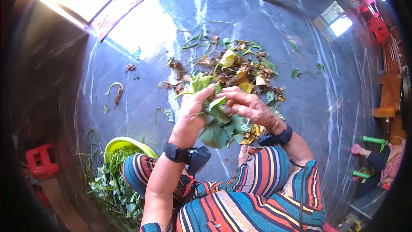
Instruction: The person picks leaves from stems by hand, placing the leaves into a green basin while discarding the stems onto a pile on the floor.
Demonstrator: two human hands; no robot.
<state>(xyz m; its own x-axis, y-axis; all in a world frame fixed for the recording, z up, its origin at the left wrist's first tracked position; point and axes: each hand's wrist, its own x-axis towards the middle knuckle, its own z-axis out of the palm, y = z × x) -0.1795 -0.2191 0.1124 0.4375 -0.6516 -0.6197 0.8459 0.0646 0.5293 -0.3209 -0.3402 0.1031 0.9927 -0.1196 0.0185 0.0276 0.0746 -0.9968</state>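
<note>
My left hand [193, 106] is closed around a bunch of leafy green stems [222, 127]. The pale green stem ends stick out past my thumb, and the broad leaves hang down toward my lap. Close against the bunch, my right hand [252, 106] has its fingers bent at a small bright green leaf; whether they pinch it cannot be told. Just beyond both hands, a heap of wilted brown and yellow leaves [243, 67] lies on the floor. Loose green stems are strewn at its far side.
By my left knee, a yellow-green plastic basin [124, 141] holds cut greens, with more leafy greens [111, 183] beside it. A red stool [42, 161] stands farther left. At right, a person [383, 167] is on the floor near wooden furniture [388, 90] and pink chairs [370, 13].
</note>
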